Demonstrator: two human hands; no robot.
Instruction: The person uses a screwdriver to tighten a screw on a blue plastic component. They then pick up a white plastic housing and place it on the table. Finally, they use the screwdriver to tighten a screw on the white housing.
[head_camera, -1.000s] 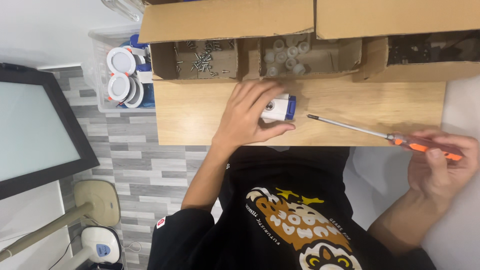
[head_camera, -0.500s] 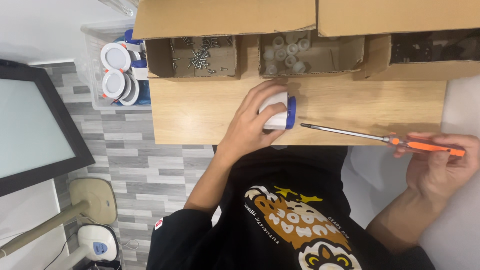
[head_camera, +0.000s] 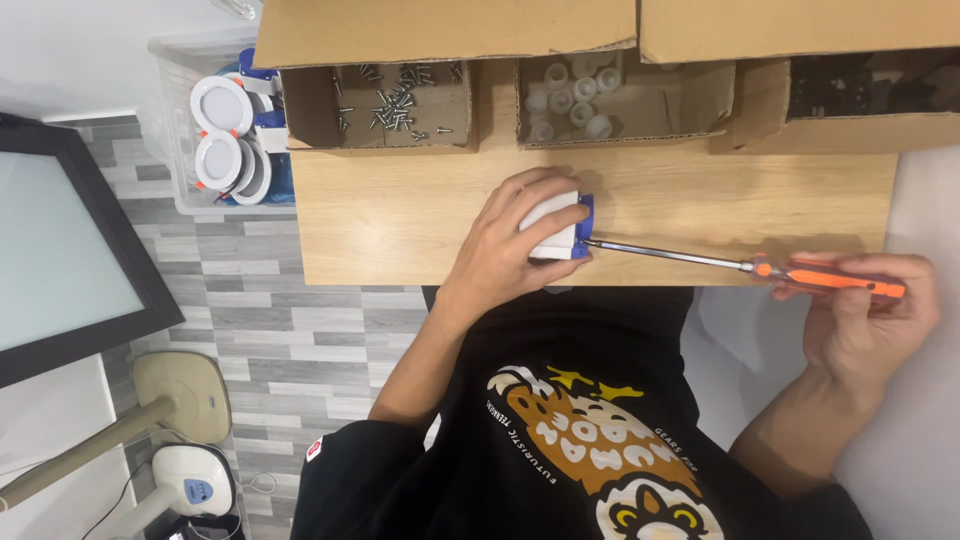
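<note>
Screwdriver tip meets the white-and-blue part

Left hand (head_camera: 510, 245) grips the part (head_camera: 558, 228) on the worktop (head_camera: 400, 220); right hand (head_camera: 865, 320) clasps the orange-handled screwdriver (head_camera: 760, 267).

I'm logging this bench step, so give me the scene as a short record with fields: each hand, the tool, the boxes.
left hand: clasps white-and-blue part on table
right hand: grips screwdriver by its orange handle
screwdriver tip: at the part's blue edge
left box: loose screws
middle box: white plastic pieces
right box: dark parts, unclear
bin: round white lamps
</note>
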